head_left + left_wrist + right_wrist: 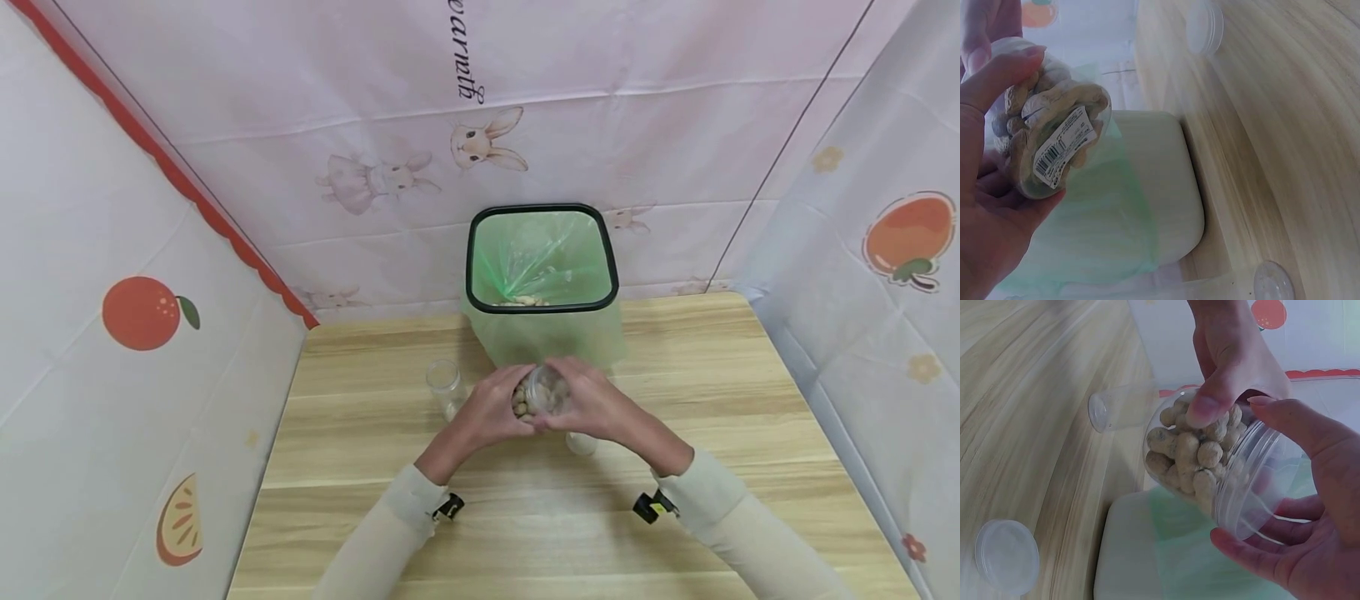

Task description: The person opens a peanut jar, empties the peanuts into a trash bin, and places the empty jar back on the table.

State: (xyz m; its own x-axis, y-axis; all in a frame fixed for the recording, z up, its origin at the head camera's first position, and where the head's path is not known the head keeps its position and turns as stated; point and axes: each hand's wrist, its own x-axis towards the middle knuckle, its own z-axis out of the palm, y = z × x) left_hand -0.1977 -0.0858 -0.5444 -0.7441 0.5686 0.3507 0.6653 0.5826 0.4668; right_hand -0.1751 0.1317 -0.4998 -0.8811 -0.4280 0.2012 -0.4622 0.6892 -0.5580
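My left hand (pixel 495 404) grips a clear plastic jar (pixel 1191 450) of unshelled peanuts round its body. The jar is tilted on its side above the table, and its base, with a white barcode label (pixel 1065 147), faces the left wrist camera. My right hand (pixel 596 400) curls round the clear ridged mouth end of the same jar, thumb on one side and fingers on the other. I cannot tell whether a lid sits on that end. Just beyond the hands stands a bin (pixel 542 310) with a black rim and a green bag, peanut pieces at its bottom.
A narrow clear jar (pixel 444 379) stands on the wooden table (pixel 360 483) left of the hands. A small round translucent lid (pixel 1007 556) lies on the table near the right hand. Printed cloth walls (pixel 360 267) enclose the table at the back and both sides.
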